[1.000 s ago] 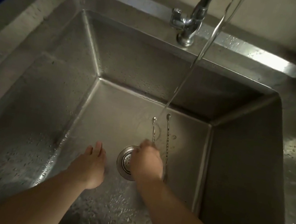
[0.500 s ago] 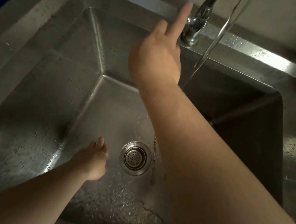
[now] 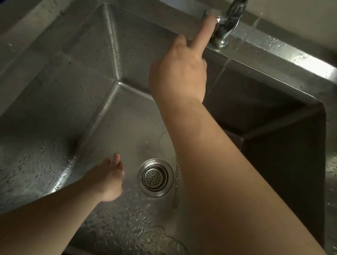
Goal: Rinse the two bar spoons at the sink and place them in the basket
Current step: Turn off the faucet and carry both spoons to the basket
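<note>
Right hand [image 3: 179,71] has left spoons, now at faucet [image 3: 227,26] lever, index finger out, nothing held. Stream thinned; rinse likely ending. Left hand [image 3: 107,180] fingers together, empty. One bar spoon [image 3: 176,186] on sink [image 3: 55,109] floor beside drain [image 3: 155,177].

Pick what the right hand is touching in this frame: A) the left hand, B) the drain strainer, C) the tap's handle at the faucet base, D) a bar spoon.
C: the right hand reaches up with its forefinger against the faucet base, well above the sink floor.
</note>
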`<state>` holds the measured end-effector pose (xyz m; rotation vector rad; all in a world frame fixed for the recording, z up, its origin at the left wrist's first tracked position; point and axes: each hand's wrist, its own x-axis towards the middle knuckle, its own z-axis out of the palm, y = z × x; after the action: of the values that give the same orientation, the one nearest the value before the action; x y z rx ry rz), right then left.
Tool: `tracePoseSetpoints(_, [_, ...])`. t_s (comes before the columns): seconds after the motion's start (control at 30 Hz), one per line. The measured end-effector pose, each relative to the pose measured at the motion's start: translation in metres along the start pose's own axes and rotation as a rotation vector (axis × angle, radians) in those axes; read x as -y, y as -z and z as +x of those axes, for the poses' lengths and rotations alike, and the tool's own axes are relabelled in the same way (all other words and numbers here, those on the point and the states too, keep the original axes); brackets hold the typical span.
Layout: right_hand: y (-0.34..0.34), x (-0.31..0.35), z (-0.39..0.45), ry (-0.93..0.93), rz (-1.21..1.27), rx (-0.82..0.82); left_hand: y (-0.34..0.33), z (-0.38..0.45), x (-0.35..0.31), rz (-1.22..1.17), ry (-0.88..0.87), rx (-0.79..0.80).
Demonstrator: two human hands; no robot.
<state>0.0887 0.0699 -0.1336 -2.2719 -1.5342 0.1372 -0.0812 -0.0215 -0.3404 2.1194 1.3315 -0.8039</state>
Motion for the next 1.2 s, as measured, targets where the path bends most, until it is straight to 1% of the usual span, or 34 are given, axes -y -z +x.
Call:
tracePoseSetpoints(0.13, [-0.006,-0.002,-0.006,-0.049,0.035,0.023,-0.002,0.001,0.001,-0.014,0.003,0.002])
tracePoseSetpoints(0.3, [-0.007,-0.002,-0.007,-0.038,0.089,0.029,-0.005,0.002,0.003,-0.005,0.003,-0.008])
tracePoseSetpoints(0.37, [-0.008,-0.004,-0.01,-0.005,0.151,0.015,-0.006,0.002,0.002,-0.01,0.015,-0.04])
tracePoseSetpoints(0.43, [-0.011,-0.011,-0.021,0.083,0.237,-0.046,-0.007,0.0,-0.001,-0.038,0.022,-0.144])
tracePoseSetpoints(0.5, [-0.02,-0.024,-0.04,0.179,0.302,-0.084,-0.008,-0.003,-0.01,-0.076,0.039,-0.32])
tracePoseSetpoints(0.57, [-0.035,-0.044,-0.064,0.219,0.321,-0.08,-0.006,-0.005,-0.027,-0.087,0.044,-0.468])
tracePoseSetpoints(0.6, [-0.045,-0.058,-0.077,0.212,0.313,-0.066,-0.005,-0.005,-0.039,-0.09,0.037,-0.505])
tracePoseSetpoints(0.67, [-0.069,-0.091,-0.102,0.125,0.27,0.009,-0.005,-0.003,-0.063,-0.159,0.028,-0.49])
tracePoseSetpoints(0.73, [-0.093,-0.131,-0.123,-0.098,0.242,0.109,-0.008,0.003,-0.084,-0.297,0.035,-0.438])
tracePoseSetpoints(0.8, [-0.111,-0.168,-0.139,-0.363,0.235,0.184,-0.01,0.011,-0.098,-0.418,0.014,-0.431])
tracePoseSetpoints(0.83, [-0.119,-0.183,-0.145,-0.461,0.214,0.225,-0.012,0.015,-0.103,-0.456,-0.009,-0.434])
tracePoseSetpoints(0.87, [-0.125,-0.194,-0.151,-0.522,0.164,0.276,-0.014,0.019,-0.107,-0.486,-0.03,-0.434])
tracePoseSetpoints(0.93, [-0.134,-0.206,-0.158,-0.568,0.047,0.362,-0.018,0.027,-0.116,-0.556,-0.038,-0.414])
tracePoseSetpoints(0.97, [-0.137,-0.209,-0.16,-0.574,0.024,0.377,-0.02,0.03,-0.121,-0.593,-0.031,-0.4])
tracePoseSetpoints(1.07, [-0.142,-0.211,-0.159,-0.581,0.02,0.394,-0.026,0.036,-0.132,-0.672,0.013,-0.371])
tracePoseSetpoints(1.2, [-0.148,-0.212,-0.155,-0.599,0.017,0.442,-0.03,0.044,-0.138,-0.696,0.061,-0.341])
